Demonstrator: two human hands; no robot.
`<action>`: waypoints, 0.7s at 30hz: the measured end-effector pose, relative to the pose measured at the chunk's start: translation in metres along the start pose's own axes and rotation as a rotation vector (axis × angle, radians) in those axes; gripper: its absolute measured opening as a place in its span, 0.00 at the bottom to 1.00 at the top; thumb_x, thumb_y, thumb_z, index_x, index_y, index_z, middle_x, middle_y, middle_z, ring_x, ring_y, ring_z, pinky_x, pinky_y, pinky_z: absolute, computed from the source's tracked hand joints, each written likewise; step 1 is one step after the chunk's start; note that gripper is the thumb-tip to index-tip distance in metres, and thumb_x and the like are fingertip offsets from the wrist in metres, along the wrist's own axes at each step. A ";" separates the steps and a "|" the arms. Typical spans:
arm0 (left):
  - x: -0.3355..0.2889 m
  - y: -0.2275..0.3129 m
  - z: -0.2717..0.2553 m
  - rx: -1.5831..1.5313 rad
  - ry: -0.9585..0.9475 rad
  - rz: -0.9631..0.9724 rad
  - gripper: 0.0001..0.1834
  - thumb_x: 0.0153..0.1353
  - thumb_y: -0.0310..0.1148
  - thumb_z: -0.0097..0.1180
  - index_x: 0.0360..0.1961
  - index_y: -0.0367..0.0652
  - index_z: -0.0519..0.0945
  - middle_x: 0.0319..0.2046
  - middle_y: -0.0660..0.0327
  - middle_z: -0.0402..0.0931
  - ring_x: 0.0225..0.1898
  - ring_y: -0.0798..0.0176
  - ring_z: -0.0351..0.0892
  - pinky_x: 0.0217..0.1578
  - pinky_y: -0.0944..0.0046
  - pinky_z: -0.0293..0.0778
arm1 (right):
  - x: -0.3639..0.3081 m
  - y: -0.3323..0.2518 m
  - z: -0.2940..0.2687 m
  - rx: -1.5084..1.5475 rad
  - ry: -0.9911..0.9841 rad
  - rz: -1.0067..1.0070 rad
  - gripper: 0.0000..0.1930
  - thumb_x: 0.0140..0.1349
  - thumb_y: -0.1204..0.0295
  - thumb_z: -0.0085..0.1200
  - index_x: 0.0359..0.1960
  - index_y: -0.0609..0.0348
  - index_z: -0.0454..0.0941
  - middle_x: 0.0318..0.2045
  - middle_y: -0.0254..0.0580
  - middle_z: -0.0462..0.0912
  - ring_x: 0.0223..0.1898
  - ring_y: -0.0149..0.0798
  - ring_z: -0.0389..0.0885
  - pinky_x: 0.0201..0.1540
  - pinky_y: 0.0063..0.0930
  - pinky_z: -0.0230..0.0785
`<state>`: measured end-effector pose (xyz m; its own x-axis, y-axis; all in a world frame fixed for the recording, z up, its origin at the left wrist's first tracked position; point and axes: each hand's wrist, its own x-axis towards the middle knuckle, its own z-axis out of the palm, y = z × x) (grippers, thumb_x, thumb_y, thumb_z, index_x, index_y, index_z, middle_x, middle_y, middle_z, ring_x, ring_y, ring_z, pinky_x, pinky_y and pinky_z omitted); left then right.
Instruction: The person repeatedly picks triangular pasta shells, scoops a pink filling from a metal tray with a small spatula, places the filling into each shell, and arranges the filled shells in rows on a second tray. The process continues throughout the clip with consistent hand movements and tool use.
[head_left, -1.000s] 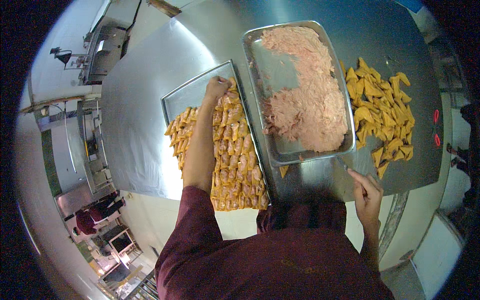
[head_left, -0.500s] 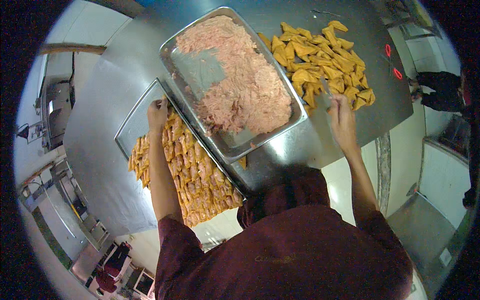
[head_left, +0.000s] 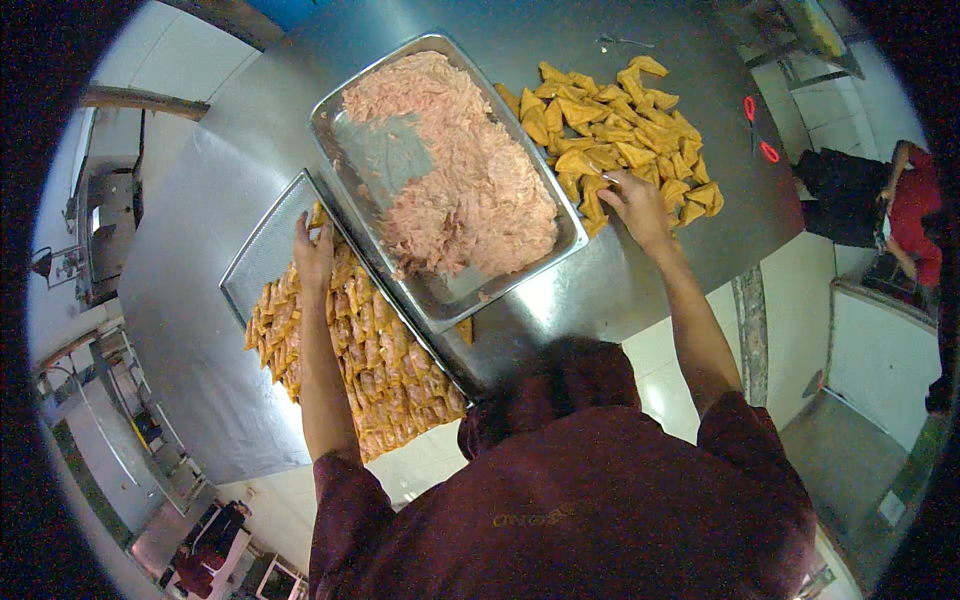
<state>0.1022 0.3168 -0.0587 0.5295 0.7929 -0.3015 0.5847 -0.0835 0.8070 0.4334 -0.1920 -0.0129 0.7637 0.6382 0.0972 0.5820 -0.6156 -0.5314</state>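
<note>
My left hand (head_left: 314, 262) is over the upper end of a mesh tray (head_left: 262, 238), fingers apart beside a yellow-brown stuffed piece (head_left: 318, 214). Rows of similar stuffed tofu pieces (head_left: 385, 375), with pale filling showing, cover the tray below it. At the right, my right hand (head_left: 640, 208) reaches the near edge of a pile of fried tofu triangles (head_left: 610, 130). Its fingers are closed around a thin metal tool (head_left: 607, 178), mostly hidden; only a glint shows. Between my hands sits a deep steel pan (head_left: 432, 318) of pale pink minced meat (head_left: 480, 165).
All this stands on a steel table (head_left: 200, 290). Red-handled scissors (head_left: 768, 150) lie toward its right edge, and a small metal utensil (head_left: 625, 41) lies at the far side. Another person (head_left: 912, 205) stands beyond the right edge; one more (head_left: 210, 545) is at lower left.
My right hand has moved left and up against the tofu pile, its tool now mostly hidden. The left hand's fingers have spread. The whole view has shifted slightly; the person at right shows more.
</note>
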 end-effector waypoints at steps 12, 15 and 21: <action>-0.220 0.149 0.114 -0.358 -0.108 0.336 0.16 0.71 0.33 0.65 0.57 0.38 0.83 0.51 0.55 0.86 0.48 0.61 0.86 0.48 0.62 0.81 | -0.040 -0.096 -0.047 0.393 -0.068 0.111 0.12 0.74 0.64 0.63 0.47 0.62 0.86 0.28 0.42 0.87 0.27 0.36 0.82 0.31 0.39 0.73; -0.261 0.166 0.141 -0.407 -0.183 0.338 0.13 0.72 0.31 0.64 0.54 0.38 0.84 0.49 0.55 0.87 0.47 0.63 0.88 0.45 0.63 0.82 | -0.047 -0.091 -0.042 0.077 -0.064 0.210 0.14 0.72 0.61 0.66 0.47 0.61 0.86 0.29 0.46 0.87 0.27 0.41 0.82 0.32 0.39 0.74; -0.295 0.138 0.135 -0.448 -0.193 0.293 0.11 0.72 0.29 0.63 0.52 0.37 0.85 0.45 0.56 0.88 0.47 0.62 0.88 0.45 0.61 0.83 | -0.068 -0.083 -0.019 0.090 -0.227 0.181 0.21 0.66 0.53 0.71 0.47 0.57 0.87 0.27 0.47 0.86 0.25 0.46 0.81 0.34 0.39 0.76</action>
<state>0.1097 -0.0096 0.0730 0.7578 0.6467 -0.0864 0.1011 0.0144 0.9948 0.3384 -0.1930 0.0401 0.7652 0.6148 -0.1912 0.4071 -0.6921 -0.5961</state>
